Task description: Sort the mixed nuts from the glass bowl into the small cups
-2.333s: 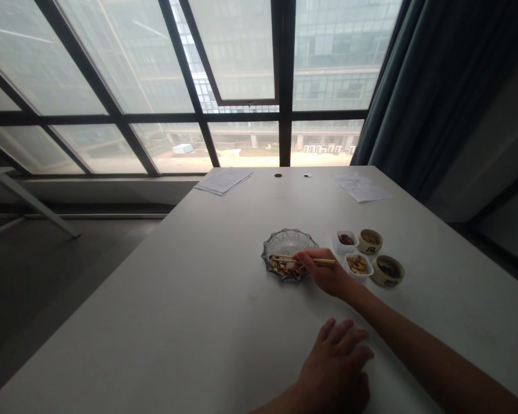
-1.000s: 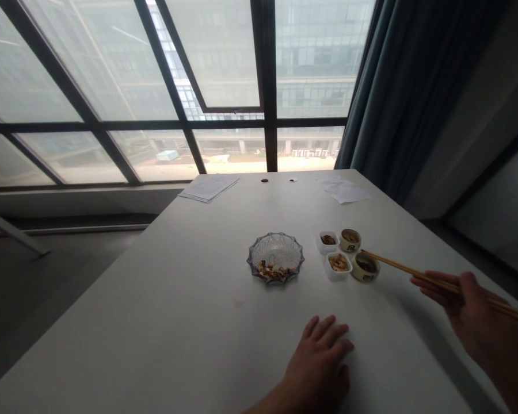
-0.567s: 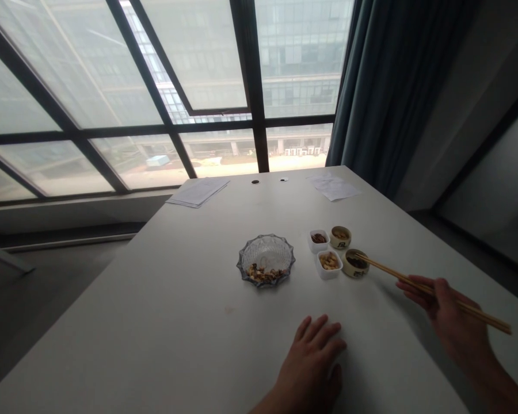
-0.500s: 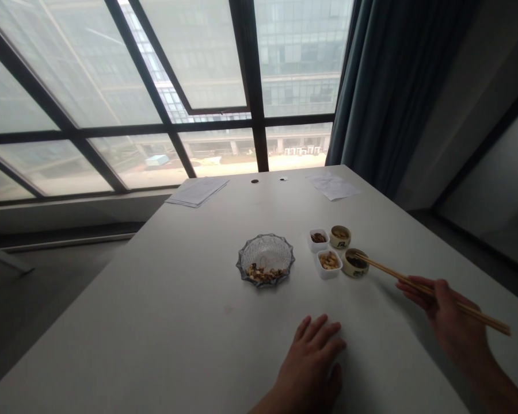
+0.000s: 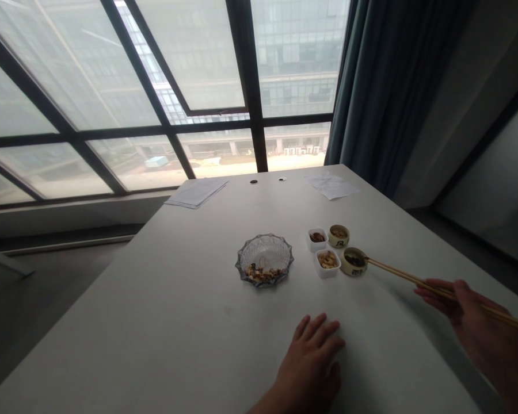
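Observation:
My right hand (image 5: 470, 316) grips a pair of wooden chopsticks (image 5: 414, 280), their tips at the right rim of a round ceramic bowl (image 5: 354, 269) with dark bits inside. Whether the tips pinch anything is too small to tell. Behind that bowl stands a second ceramic bowl (image 5: 339, 241) holding brownish pieces. Left of these are two white square cups, one with pale tan pieces (image 5: 327, 270) and one with reddish-brown pieces (image 5: 316, 246). My left hand (image 5: 313, 359) lies on the table with fingers apart, holding nothing. A scalloped glass bowl (image 5: 265, 247) contains mixed dried bits at its near side.
The white table (image 5: 164, 322) runs toward a large window (image 5: 194, 57). A stack of papers (image 5: 196, 192) lies at its far left, more paper (image 5: 332, 187) at its far right. Two small round holes sit near the back edge. A dark curtain (image 5: 384, 86) hangs beyond the right side.
My right hand has moved right with the chopsticks, drawing their tips from inside the near ceramic bowl to its right rim. My left hand has stayed in place.

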A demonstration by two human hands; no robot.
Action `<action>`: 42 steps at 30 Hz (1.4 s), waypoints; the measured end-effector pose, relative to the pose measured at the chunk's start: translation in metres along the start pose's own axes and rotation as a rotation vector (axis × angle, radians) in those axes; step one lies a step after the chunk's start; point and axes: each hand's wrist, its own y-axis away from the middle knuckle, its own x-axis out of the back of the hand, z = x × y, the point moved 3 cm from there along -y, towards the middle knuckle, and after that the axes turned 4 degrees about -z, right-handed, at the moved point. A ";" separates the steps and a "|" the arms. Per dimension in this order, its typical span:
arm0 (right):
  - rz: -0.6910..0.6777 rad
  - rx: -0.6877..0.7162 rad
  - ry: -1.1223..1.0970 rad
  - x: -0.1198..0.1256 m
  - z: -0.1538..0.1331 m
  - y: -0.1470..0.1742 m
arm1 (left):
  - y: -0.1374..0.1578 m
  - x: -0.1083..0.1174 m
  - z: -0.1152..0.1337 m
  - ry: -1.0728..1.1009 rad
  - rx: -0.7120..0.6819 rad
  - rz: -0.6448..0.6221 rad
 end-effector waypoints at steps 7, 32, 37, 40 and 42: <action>0.004 0.016 0.003 -0.003 -0.005 0.003 | -0.001 0.000 0.000 -0.010 -0.003 -0.002; -0.779 0.147 0.178 -0.221 0.000 0.049 | 0.000 -0.006 -0.004 -0.019 -0.077 0.056; -0.984 0.158 0.304 -0.270 0.027 0.049 | -0.002 -0.014 -0.009 -0.059 -0.103 0.058; -1.051 0.149 0.385 -0.281 0.027 0.047 | -0.003 -0.016 -0.010 -0.079 -0.126 0.045; -1.056 0.171 0.415 -0.285 0.023 0.045 | -0.003 -0.017 -0.010 -0.091 -0.129 0.042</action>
